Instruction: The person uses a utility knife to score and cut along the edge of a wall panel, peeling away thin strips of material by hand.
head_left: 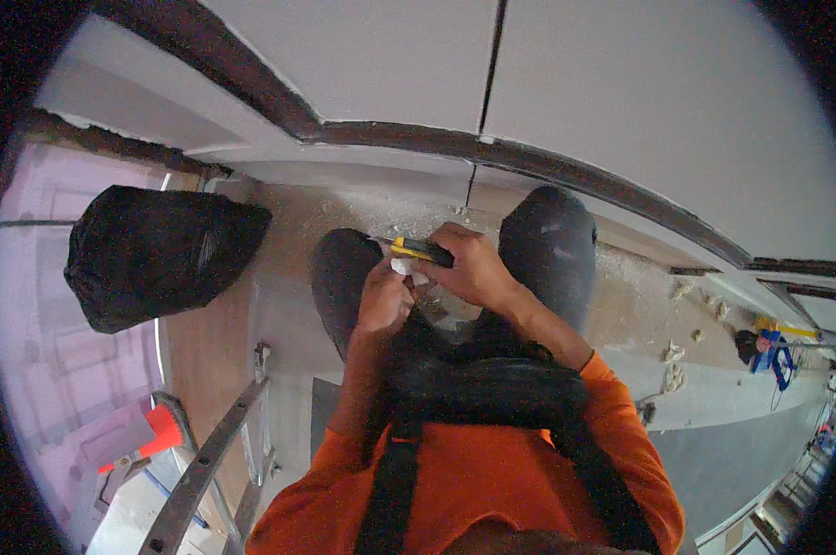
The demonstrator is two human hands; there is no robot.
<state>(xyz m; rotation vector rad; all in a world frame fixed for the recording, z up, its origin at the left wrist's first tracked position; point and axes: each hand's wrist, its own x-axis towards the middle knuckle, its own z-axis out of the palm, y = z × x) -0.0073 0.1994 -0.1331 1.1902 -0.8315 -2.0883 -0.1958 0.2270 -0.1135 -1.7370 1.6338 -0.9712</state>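
Right hand [473,268] clamps my yellow-and-black knife [421,250] level above my knees; left hand [383,298] pinches a white scrap [405,268] against its blade end, steadying it. Dusty floor [288,231], black bag [149,254] lie beyond.

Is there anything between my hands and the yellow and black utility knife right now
Nothing visible does. The right hand is already closed around the utility knife, and the left hand sits right beside it, pinching a small white piece just under the knife.
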